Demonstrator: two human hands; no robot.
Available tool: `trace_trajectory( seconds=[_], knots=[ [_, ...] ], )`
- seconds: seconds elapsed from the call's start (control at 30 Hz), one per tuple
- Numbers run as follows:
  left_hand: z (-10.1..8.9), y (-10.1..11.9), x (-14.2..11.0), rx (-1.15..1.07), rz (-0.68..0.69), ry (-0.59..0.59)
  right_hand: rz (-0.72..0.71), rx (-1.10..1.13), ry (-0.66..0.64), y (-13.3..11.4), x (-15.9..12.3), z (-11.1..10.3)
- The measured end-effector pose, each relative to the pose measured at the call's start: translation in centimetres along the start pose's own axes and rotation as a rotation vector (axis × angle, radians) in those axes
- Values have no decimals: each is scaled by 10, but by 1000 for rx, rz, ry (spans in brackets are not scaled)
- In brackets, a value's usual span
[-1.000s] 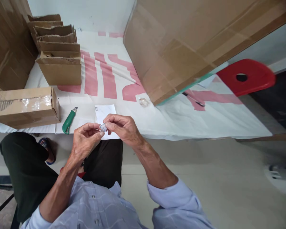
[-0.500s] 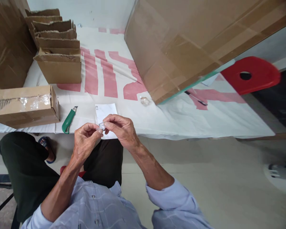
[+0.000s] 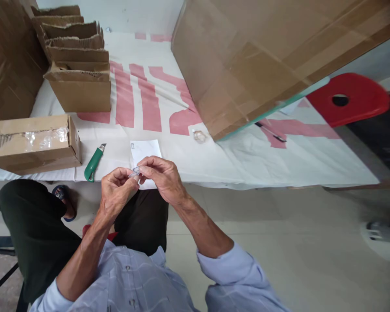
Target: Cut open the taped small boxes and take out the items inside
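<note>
Cardboard [image 3: 9,60] rises tall at ten o'clock from our hands, and nearer us, between nine and ten, lies a taped box [image 3: 26,143] with shiny strips over its top. At eleven stand small open boxes [image 3: 84,95] in a row, flaps raised. Close by at nine we have a green knife [image 3: 93,164], its blade bared and pointing toward one o'clock.

Our left hand [image 3: 117,190] pinches a small pale piece [image 3: 136,169] between thumb and forefinger. We see its looped outline right at the meeting fingertips, above the table's near edge; whether it is one part or two, we cannot tell. White paper [image 3: 145,149] lies just past it at twelve to one, partly covered by our right hand [image 3: 162,177], whose thumb and fingers also press on the piece.

At two o'clock a crumpled clear thing [image 3: 199,136] sits on the pink-patched cloth [image 3: 234,167], just beside a huge carton [image 3: 234,73]. Farther right, between two and three, we make out a thin dark pen [image 3: 270,132] and a red seat [image 3: 360,99] with a round hole.
</note>
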State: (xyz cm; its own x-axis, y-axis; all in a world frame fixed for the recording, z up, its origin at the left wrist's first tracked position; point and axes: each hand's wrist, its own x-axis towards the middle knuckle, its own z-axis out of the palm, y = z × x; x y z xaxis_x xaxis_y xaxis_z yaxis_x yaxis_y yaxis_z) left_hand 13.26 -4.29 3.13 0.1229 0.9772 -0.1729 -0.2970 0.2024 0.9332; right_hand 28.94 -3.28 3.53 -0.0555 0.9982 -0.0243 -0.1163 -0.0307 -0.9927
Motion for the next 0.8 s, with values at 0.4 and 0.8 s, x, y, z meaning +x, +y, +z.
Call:
trace_trajectory(
  seconds=[0.4, 0.8],
  knots=[
    [-2, -1, 2, 3, 47, -17, -47, 11, 94, 6, -1, 9],
    [-1, -4, 8, -91, 99, 35, -1, 97, 106, 5, -2, 13]
  ],
)
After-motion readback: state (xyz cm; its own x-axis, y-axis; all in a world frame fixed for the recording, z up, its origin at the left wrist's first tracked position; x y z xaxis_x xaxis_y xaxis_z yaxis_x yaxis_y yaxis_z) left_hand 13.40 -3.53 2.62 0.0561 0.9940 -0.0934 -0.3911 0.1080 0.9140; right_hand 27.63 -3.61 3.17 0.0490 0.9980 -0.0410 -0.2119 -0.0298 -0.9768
